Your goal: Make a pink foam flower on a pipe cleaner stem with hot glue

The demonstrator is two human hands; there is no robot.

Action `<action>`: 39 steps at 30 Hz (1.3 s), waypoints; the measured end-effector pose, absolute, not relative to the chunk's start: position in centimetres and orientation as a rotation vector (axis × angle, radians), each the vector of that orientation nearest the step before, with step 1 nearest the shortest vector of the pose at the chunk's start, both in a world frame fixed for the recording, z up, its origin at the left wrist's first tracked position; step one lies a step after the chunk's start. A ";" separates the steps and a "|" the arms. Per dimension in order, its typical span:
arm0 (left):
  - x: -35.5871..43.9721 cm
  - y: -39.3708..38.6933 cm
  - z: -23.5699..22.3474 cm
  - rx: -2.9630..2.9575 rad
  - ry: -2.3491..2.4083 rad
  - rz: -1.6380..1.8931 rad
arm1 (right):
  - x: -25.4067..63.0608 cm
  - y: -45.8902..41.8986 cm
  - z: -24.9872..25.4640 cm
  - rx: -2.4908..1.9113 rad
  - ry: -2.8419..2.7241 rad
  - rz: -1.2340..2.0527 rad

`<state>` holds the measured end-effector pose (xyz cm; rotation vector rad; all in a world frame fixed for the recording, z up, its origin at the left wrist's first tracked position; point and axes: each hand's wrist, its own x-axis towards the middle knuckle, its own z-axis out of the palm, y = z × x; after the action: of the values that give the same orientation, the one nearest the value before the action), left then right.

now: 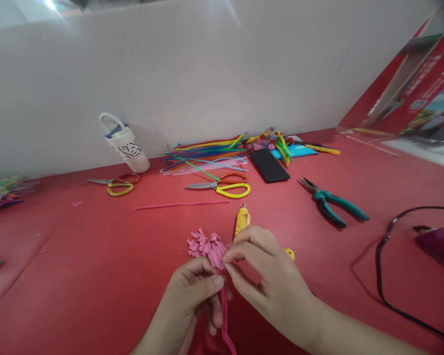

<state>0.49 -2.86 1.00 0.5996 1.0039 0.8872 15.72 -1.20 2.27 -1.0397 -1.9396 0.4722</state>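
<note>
A pink fringed flower point(211, 246) with many narrow petals tops a dark pink pipe cleaner stem point(224, 310). My left hand point(196, 296) is closed around the stem just below the flower, thumb on top. My right hand point(266, 276) pinches at the lower right edge of the petals, thumb and forefinger together. Just behind my right hand lies a yellow glue gun point(242, 220), partly covered by the hand. A straight pink pipe cleaner point(181, 205) rests on the red table beyond the flower.
Two pairs of scissors point(222, 186) point(114, 184), pliers point(331, 202) and a phone point(270, 165) lie farther back. Bundled pipe cleaners point(203, 155) and a white cup point(128, 145) are near the wall. A black cord point(379, 266) curves at right beside a purple tool point(438, 246).
</note>
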 end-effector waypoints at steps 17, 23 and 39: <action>-0.5 -2.3 1.1 0.421 0.836 0.794 | 16.2 -1.6 2.1 -0.876 -1.963 0.240; 0.0 -2.6 1.0 0.492 0.797 0.798 | 15.9 -1.9 1.7 -0.864 -1.997 0.152; 0.3 -3.1 1.5 0.591 0.957 0.891 | 15.9 -1.9 1.7 -0.853 -2.003 0.084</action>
<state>0.33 -3.08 1.49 0.5908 0.9572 0.8908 15.89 -1.87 1.75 -0.8531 -2.0034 0.0841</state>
